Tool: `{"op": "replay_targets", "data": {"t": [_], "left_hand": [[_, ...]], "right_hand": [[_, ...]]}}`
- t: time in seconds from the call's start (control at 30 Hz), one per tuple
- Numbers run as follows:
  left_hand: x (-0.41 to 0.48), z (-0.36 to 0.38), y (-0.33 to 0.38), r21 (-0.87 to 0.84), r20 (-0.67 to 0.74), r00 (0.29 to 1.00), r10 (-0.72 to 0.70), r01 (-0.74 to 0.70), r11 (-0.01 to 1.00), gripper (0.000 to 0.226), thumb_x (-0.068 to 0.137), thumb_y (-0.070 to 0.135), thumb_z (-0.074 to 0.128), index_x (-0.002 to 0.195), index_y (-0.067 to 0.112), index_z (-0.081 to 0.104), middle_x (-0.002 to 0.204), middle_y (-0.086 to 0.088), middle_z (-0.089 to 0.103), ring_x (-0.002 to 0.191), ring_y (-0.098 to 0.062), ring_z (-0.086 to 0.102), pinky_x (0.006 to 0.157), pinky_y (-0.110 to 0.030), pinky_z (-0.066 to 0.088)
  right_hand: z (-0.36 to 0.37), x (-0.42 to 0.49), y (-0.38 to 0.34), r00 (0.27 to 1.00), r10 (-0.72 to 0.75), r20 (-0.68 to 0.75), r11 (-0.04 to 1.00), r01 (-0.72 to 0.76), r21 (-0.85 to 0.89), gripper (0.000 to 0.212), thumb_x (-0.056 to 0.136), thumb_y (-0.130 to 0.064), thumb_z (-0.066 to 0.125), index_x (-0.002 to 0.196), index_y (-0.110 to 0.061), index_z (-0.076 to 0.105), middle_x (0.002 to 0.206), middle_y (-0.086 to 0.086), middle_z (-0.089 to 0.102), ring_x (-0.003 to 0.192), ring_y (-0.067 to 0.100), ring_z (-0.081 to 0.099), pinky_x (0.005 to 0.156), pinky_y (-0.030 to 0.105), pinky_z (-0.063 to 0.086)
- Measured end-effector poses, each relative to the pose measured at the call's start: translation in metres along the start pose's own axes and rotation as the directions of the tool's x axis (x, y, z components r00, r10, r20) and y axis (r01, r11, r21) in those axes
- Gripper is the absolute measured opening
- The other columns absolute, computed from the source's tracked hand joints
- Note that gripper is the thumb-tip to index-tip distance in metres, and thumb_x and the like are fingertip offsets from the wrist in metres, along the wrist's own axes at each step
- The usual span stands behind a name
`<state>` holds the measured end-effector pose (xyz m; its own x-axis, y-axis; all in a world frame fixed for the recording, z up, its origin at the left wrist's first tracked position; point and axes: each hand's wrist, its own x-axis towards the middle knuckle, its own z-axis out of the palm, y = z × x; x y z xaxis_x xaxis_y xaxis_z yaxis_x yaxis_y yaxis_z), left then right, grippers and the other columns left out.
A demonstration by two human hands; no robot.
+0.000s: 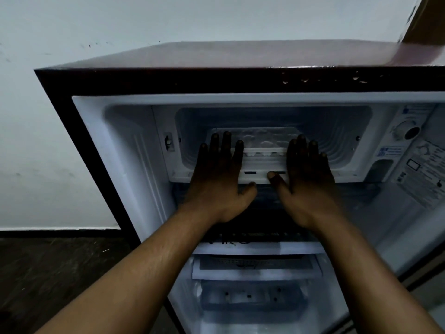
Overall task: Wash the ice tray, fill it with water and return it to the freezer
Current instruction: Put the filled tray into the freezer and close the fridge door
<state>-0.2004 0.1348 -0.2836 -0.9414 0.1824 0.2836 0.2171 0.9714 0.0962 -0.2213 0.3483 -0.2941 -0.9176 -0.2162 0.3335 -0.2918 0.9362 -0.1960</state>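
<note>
The white ice tray (263,154) lies at the mouth of the freezer compartment (272,116) of an open dark-red fridge (192,56). Its front edge juts past the compartment's lip. My left hand (220,179) lies flat over the tray's left end, fingers spread on top and thumb under the front edge. At the tray's right end my right hand (308,177) rests the same way, thumb against the front edge. Pale rounded shapes show in the tray's cells between my hands. The ends of the tray are hidden under my palms.
A thermostat dial (407,131) and printed labels sit on the inner wall right of the freezer. Below are a dark shelf (260,235), a white tray shelf (252,266) and a drawer. A white wall (60,116) and dark floor lie to the left.
</note>
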Motion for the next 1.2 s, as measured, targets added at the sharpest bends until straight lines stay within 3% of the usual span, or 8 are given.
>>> {"op": "replay_targets", "data": {"t": [0.13, 0.4, 0.53, 0.6, 0.73, 0.97, 1.07, 1.2], "left_hand": [[-0.007, -0.001, 0.006, -0.027, -0.010, 1.000, -0.018, 0.017, 0.999, 0.102, 0.093, 0.072, 0.034, 0.162, 0.029, -0.028, 0.167, -0.002, -0.042, 0.153, -0.026, -0.040, 0.125, -0.053, -0.022], [-0.043, -0.015, 0.004, -0.023, 0.235, 0.972, 0.032, -0.027, 0.999, 0.106, 0.093, 0.075, 0.036, 0.160, 0.029, -0.033, 0.162, 0.000, -0.049, 0.152, -0.024, -0.043, 0.127, -0.053, -0.019], [-0.058, -0.029, 0.009, -0.015, 0.394, 0.919, 0.015, -0.010, 1.000, 0.107, 0.092, 0.077, 0.036, 0.162, 0.028, -0.029, 0.166, -0.001, -0.041, 0.156, -0.026, -0.034, 0.128, -0.054, -0.015], [-0.070, -0.041, 0.012, -0.018, 0.430, 0.903, 0.002, 0.006, 1.000, 0.106, 0.093, 0.079, 0.034, 0.165, 0.025, -0.022, 0.171, -0.002, -0.032, 0.159, -0.027, -0.025, 0.128, -0.051, -0.014], [-0.097, -0.073, 0.022, 0.026, 0.449, 0.893, 0.031, -0.048, 0.999, 0.104, 0.094, 0.085, 0.020, 0.168, 0.019, -0.010, 0.175, -0.004, -0.018, 0.162, -0.027, -0.016, 0.129, -0.055, -0.011], [-0.140, -0.143, 0.039, 0.025, 0.450, 0.862, 0.234, -0.274, 0.961, 0.110, 0.089, 0.092, 0.005, 0.166, 0.017, -0.018, 0.173, -0.003, -0.027, 0.159, -0.024, -0.027, 0.128, -0.057, -0.011], [-0.156, -0.166, 0.051, -0.002, 0.427, 0.836, 0.344, -0.380, 0.925, 0.108, 0.091, 0.090, 0.005, 0.166, 0.016, -0.017, 0.173, -0.004, -0.027, 0.159, -0.026, -0.027, 0.128, -0.059, -0.009], [-0.171, -0.191, 0.070, -0.036, 0.370, 0.766, 0.525, -0.553, 0.832, 0.106, 0.094, 0.089, 0.008, 0.166, 0.015, -0.017, 0.173, -0.005, -0.026, 0.159, -0.027, -0.028, 0.129, -0.059, -0.007]], "right_hand": [[-0.001, -0.012, -0.005, 0.999, 0.017, 0.029, 1.000, -0.017, 0.016, 0.085, 0.098, -0.068, 0.003, 0.163, -0.020, -0.021, 0.170, 0.002, -0.028, 0.156, 0.019, -0.028, 0.127, 0.041, -0.019], [-0.018, -0.030, -0.014, 0.987, 0.050, 0.150, 0.997, -0.057, 0.046, 0.075, 0.107, -0.054, 0.013, 0.164, -0.015, -0.017, 0.171, 0.005, -0.024, 0.158, 0.022, -0.021, 0.127, 0.040, -0.017], [-0.033, -0.049, -0.025, 0.942, 0.105, 0.317, 0.991, -0.126, 0.048, 0.090, 0.090, -0.058, 0.005, 0.165, -0.013, -0.012, 0.172, 0.009, -0.019, 0.161, 0.029, -0.011, 0.129, 0.044, -0.007], [-0.046, -0.064, -0.031, 0.906, 0.138, 0.400, 0.986, -0.162, 0.027, 0.090, 0.090, -0.058, 0.007, 0.166, -0.011, -0.009, 0.173, 0.011, -0.016, 0.161, 0.031, -0.008, 0.130, 0.046, -0.003], [-0.081, -0.108, -0.047, 0.858, 0.157, 0.489, 0.980, -0.195, 0.029, 0.088, 0.092, -0.054, 0.014, 0.166, -0.010, -0.008, 0.173, 0.012, -0.015, 0.160, 0.028, -0.014, 0.129, 0.043, -0.011], [-0.175, -0.195, -0.091, 0.882, 0.215, 0.420, 0.928, -0.319, 0.194, 0.090, 0.089, -0.051, 0.019, 0.165, -0.013, -0.013, 0.171, 0.005, -0.022, 0.158, 0.018, -0.022, 0.126, 0.034, -0.017], [-0.217, -0.230, -0.109, 0.898, 0.229, 0.376, 0.929, -0.317, 0.190, 0.089, 0.093, -0.048, 0.024, 0.165, -0.012, -0.013, 0.171, 0.006, -0.022, 0.158, 0.017, -0.021, 0.128, 0.034, -0.013], [-0.268, -0.269, -0.120, 0.912, 0.284, 0.296, 0.941, -0.324, 0.096, 0.092, 0.096, -0.053, 0.030, 0.163, -0.014, -0.020, 0.169, 0.004, -0.031, 0.156, 0.016, -0.029, 0.126, 0.032, -0.018]]}}
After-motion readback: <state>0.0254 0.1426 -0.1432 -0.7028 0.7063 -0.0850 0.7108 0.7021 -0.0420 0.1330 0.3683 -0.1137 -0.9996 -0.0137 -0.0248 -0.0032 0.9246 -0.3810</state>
